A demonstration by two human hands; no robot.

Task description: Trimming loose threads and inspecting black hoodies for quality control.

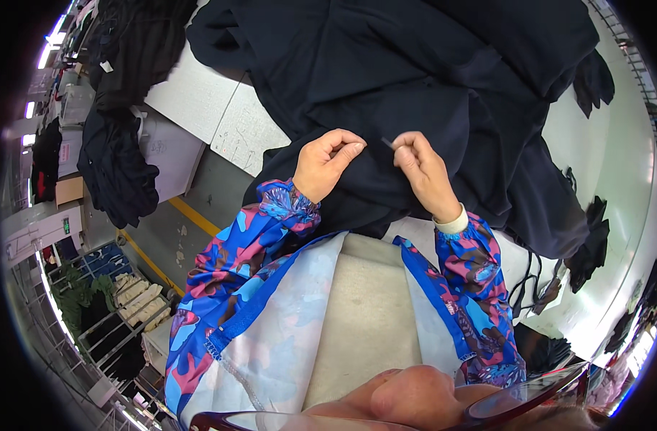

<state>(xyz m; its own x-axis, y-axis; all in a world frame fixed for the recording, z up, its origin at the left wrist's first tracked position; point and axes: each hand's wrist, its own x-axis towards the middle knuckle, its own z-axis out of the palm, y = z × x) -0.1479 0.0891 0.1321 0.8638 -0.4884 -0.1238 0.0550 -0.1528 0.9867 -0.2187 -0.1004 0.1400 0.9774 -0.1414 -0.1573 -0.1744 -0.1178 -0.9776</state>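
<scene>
A large dark navy garment (443, 65) is spread in folds over the white worktable (221, 118). Over the cloth, my left hand (326, 163) is closed in a pinch of thumb and forefinger; what lies between them, if anything, is too small to make out. Just to its right, my right hand (423, 172) has curled fingers holding a small thin dark tool (387, 142) that points toward the left hand. I cannot tell what kind of tool it is.
Heaped dark garments (116, 165) hang at the left over grey-white tables. Dark scraps and straps (540, 284) lie at the right. Below left are a metal rack with folded fabrics (138, 305) and a floor with a yellow line (195, 215).
</scene>
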